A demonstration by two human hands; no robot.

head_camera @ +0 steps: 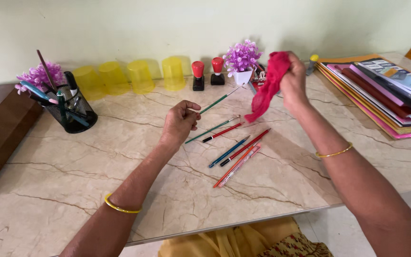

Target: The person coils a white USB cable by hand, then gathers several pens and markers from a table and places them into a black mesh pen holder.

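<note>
The left hand [181, 121] pinches a green paintbrush [219, 101], whose long axis points up-right toward the right hand [293, 81]. That hand's grip is clamped on a red cloth [269, 85], raised above the table [72, 166].

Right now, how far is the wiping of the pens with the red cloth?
Nothing shows as finished: no pen is set apart. In hand: the left hand holds a green pen by one end, and the right hand lifts the red cloth beside it. Left: six more pens lie loose on the marble table. Whether any is already wiped, I cannot tell.
</note>
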